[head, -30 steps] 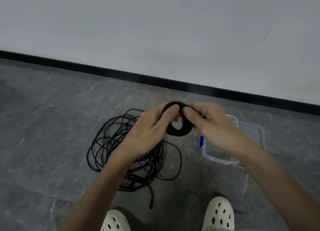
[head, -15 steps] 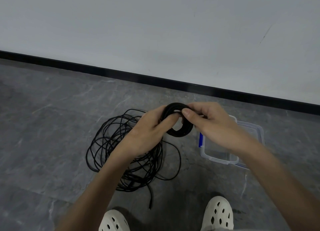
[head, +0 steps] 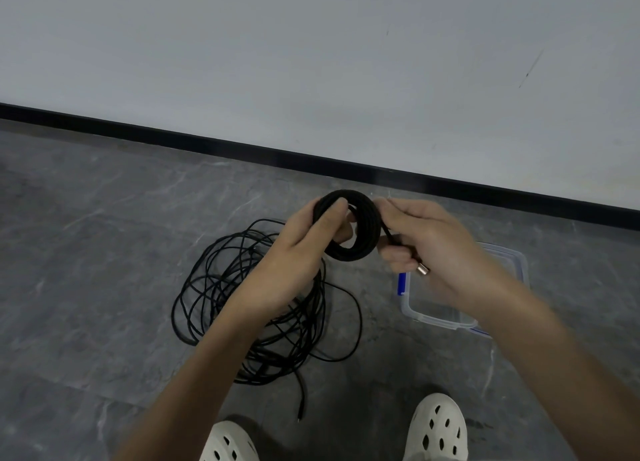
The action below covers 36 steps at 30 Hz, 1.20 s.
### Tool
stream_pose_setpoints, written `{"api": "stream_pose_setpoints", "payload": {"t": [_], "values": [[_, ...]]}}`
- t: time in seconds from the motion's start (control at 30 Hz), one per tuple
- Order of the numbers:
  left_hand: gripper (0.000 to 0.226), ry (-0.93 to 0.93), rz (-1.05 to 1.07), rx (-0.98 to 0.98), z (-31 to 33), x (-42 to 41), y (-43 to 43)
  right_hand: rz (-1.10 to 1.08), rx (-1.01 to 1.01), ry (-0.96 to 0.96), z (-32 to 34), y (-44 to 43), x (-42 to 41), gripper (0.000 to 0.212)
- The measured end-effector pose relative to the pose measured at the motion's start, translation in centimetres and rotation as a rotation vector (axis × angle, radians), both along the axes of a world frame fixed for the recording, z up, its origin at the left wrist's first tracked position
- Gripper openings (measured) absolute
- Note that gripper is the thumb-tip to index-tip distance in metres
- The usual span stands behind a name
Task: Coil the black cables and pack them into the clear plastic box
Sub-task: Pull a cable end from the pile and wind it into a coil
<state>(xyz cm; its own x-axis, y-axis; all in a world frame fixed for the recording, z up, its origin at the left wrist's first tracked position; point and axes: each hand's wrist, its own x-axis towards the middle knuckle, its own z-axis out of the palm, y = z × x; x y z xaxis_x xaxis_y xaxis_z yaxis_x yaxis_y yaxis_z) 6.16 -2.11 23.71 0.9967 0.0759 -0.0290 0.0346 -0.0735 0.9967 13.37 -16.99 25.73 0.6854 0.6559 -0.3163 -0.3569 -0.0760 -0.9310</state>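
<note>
Head view. We see both hands raised above the grey stone-pattern floor [head: 104, 252], in front of a pale wall with a black skirting strip [head: 207, 142].

1. The left hand [head: 301, 249] holds the coiled black cable [head: 367, 225]. Its grip is closed on the left side of the ring: the thumb lies across the front face and the fingers pass behind.
2. The right hand [head: 433, 249] touches the right side of the ring. Its grip is narrow, pinching the free end of the same cable, with the metal connector [head: 423, 269] projecting below the fingers.
3. The loose cable pile [head: 317, 304] lies on the floor below the left forearm, untidy and uncoiled, with one end trailing toward the near edge.
4. The clear plastic box [head: 415, 317] stands on the floor to the right of the pile, partly hidden by the right forearm. A blue latch [head: 401, 284] shows on its left side. We see no cable in the visible part of it, though motion blur limits this reading.
5. Two white perforated clogs [head: 438, 429] stand at the bottom edge.
</note>
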Motion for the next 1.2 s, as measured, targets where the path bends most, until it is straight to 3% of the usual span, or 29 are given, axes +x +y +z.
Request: {"api": "stream_pose_setpoints", "payload": {"t": [0.1, 0.2, 0.4, 0.73, 1.03, 1.2], "values": [[0.040, -0.026, -0.004, -0.096, 0.0, 0.0, 0.1, -0.006, 0.040, -0.005, -0.3, -0.2, 0.1, 0.025], [0.054, -0.008, 0.075, -0.036, -0.1, 0.2, 0.2, -0.012, -0.024, -0.124, -0.4, -0.4, 0.0, 0.025], [0.046, -0.016, 0.232, 0.145, -0.2, 0.2, -0.1, -0.048, -0.212, -0.276, -0.6, -0.3, -0.1, 0.020], [0.041, -0.026, 0.346, 0.193, -0.9, 0.5, -0.4, -0.053, -0.184, -0.119, 0.2, -0.9, 0.3, 0.012], [0.040, -0.030, 0.238, 0.227, -1.0, 0.4, 0.0, -0.291, -0.115, -0.083, 0.0, -0.9, 0.3, 0.013], [0.040, -0.019, 0.238, 0.270, -1.1, 0.3, 0.3, -0.049, 0.063, 0.130, 0.8, -1.3, 0.5, 0.014]]}}
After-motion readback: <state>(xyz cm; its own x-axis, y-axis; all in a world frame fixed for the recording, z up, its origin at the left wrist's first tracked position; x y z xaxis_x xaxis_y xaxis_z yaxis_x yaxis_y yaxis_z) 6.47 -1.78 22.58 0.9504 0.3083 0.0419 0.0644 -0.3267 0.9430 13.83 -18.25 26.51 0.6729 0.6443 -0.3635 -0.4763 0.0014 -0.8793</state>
